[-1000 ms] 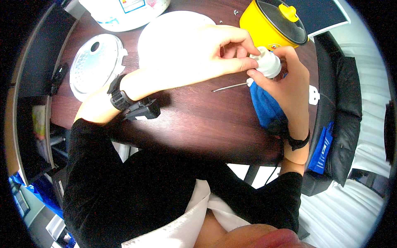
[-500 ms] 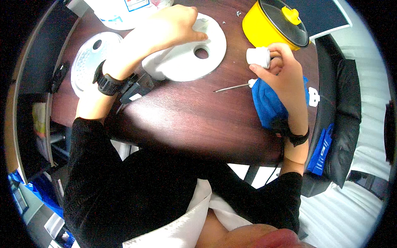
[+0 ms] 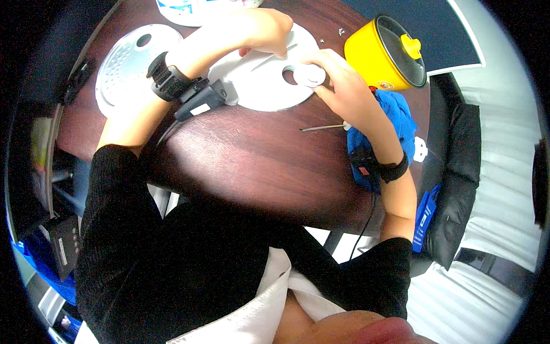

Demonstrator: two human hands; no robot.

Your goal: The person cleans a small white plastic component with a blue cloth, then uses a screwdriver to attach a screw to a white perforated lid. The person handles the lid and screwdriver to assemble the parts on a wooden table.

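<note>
A person's black sleeves [image 3: 120, 212] and white collar [image 3: 246, 309] fill the space nearest the viewer, with both forearms reaching over a dark reddish-brown desk [image 3: 258, 166].

Near the desk's right edge lies a bunched blue cloth [image 3: 395, 114]; a thin metal rod [image 3: 321, 128] with a white end points leftward out from beside it. A white plug-like piece [image 3: 420, 149] sits just beyond the cloth, at that same edge. The right wrist wears a black band [image 3: 395, 170]; the left wears a black strap [image 3: 169, 80], with a boxy black device [image 3: 203, 104] just beside it.

Farther in, toward the far half of the desk, lies a white round plate [image 3: 269, 96] with a hole right of its middle. The right hand [image 3: 342, 83] pinches a small white cap [image 3: 311, 75] between thumb and fingers, at the hole's right rim; whether cap and plate touch is unclear. The left hand [image 3: 268, 33] bends over the plate's far side, fingers curled; I cannot tell whether they grip anything.

Toward the desk's far left corner is a pale perforated disc [image 3: 127, 66] with one larger hole. Toward the far right corner stands a yellow pot [image 3: 366, 54] with a dark lid, tiny metal bits [image 3: 341, 32] lying to its left. A white tub [image 3: 200, 11] stands at the far edge.
</note>
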